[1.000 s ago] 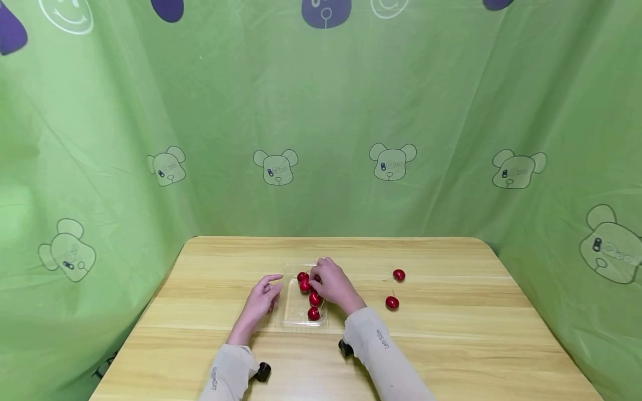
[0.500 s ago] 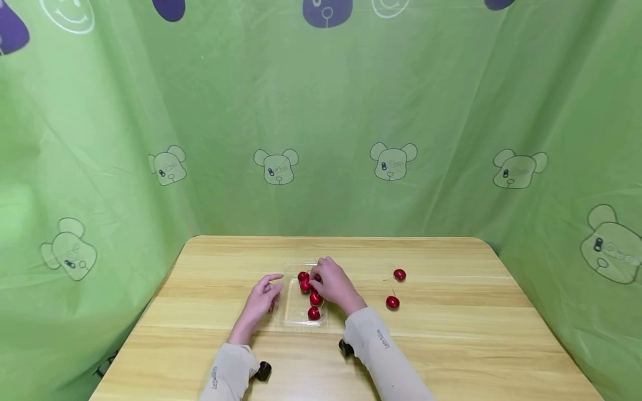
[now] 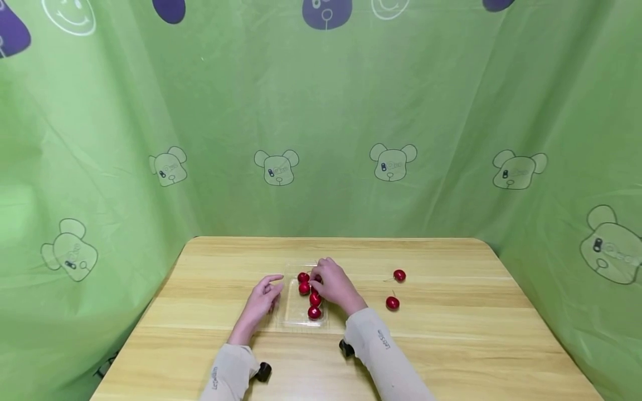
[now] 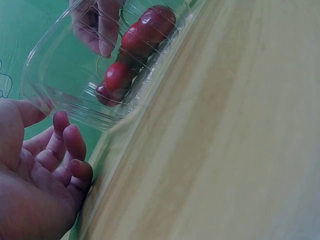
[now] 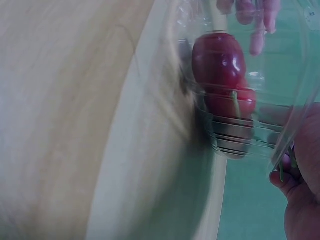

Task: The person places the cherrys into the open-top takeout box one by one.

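Note:
A clear plastic box (image 3: 296, 322) sits on the table with several red cherries (image 3: 314, 313) along its right side. My right hand (image 3: 335, 283) reaches over the right wall, fingers bent together and pointing down among the cherries. In the right wrist view a green stem (image 5: 281, 171) shows at its fingertips; it pinches a cherry there, mostly hidden by the hand. The left hand (image 3: 263, 296) stays at the box's left side with loosely bent fingers. In the left wrist view its fingertip (image 4: 37, 111) is right at the box's rim, and nothing lies in the palm.
Two loose cherries lie on the wooden table (image 3: 451, 334) right of the box, an upper one (image 3: 399, 275) and a lower one (image 3: 392, 303). A green printed curtain (image 3: 321, 211) hangs behind the table and along both sides.
One cherry beside the right fingertips has shifted slightly toward the person, and the nearest one has moved a touch. Both hands keep nearly the same place.

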The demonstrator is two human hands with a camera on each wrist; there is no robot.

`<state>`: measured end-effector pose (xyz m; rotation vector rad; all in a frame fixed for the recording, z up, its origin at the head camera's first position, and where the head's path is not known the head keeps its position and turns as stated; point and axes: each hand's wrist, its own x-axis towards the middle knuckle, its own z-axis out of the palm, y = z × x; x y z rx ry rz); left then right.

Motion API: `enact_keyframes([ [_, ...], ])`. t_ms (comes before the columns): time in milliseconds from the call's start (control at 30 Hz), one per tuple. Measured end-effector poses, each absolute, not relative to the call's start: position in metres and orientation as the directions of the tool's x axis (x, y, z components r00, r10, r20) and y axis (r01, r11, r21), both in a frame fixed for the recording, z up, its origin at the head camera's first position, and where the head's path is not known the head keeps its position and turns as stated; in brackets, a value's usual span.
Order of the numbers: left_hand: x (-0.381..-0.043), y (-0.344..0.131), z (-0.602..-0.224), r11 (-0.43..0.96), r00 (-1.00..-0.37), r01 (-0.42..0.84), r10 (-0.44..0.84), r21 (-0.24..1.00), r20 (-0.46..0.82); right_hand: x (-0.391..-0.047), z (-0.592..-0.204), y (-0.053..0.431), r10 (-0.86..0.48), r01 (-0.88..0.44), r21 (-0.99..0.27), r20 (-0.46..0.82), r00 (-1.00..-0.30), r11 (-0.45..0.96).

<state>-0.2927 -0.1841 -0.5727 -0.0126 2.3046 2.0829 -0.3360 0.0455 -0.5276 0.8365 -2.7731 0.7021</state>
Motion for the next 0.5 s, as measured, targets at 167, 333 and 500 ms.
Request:
enact_keyframes([
  [167, -0.290, -0.184, -0.570, 0.105, -0.999, -0.028, 0.022, 0.994, -0.030, -0.335, -0.524, 0.047, -0.484, -0.559, -0.417, 0.279, -0.829, 0.717],
  [333, -0.291, -0.184, -0.571, 0.110, -0.999, -0.036, 0.027, 0.993, -0.039, -0.335, -0.522, 0.056, -0.457, -0.540, -0.448, 0.286, -0.842, 0.713],
  [500, -0.291, -0.184, -0.572, 0.111, -0.999, -0.040, 0.031, 0.993, -0.044, -0.337, -0.517, 0.075, -0.406, -0.497, -0.494, 0.287, -0.868, 0.713],
])
